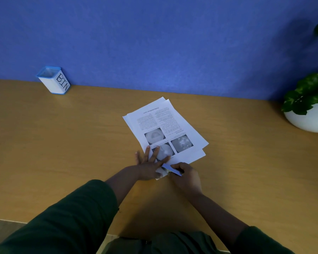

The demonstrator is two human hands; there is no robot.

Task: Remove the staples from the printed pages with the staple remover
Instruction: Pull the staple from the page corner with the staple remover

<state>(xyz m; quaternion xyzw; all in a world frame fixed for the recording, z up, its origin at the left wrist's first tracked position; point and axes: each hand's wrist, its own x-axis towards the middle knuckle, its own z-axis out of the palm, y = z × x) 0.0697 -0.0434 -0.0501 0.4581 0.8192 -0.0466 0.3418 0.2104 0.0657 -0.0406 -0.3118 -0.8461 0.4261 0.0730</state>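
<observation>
The right hand (pixel 186 174) is curled round the blue staple remover (pixel 173 169), its tip aimed at the near corner of the printed pages (pixel 165 125), presumably where a staple sits; the staple itself is too small to make out. The left hand (pixel 151 165) lies just left of the remover, fingers straight and spread flat on the pages' near edge, grasping nothing. It seems placed there to pin the sheets so they do not slide or lift when the remover pries. That corner looks crumpled or folded under the left thumb.

The pages lie slightly fanned on the bench (pixel 62 143), running away from the hands toward the blue wall (pixel 154 43). A small white container marked BIN (pixel 53 80) stands well to the pages' left against the wall, likely meant for pulled staples. A potted plant (pixel 308 107) sits well to the pages' right.
</observation>
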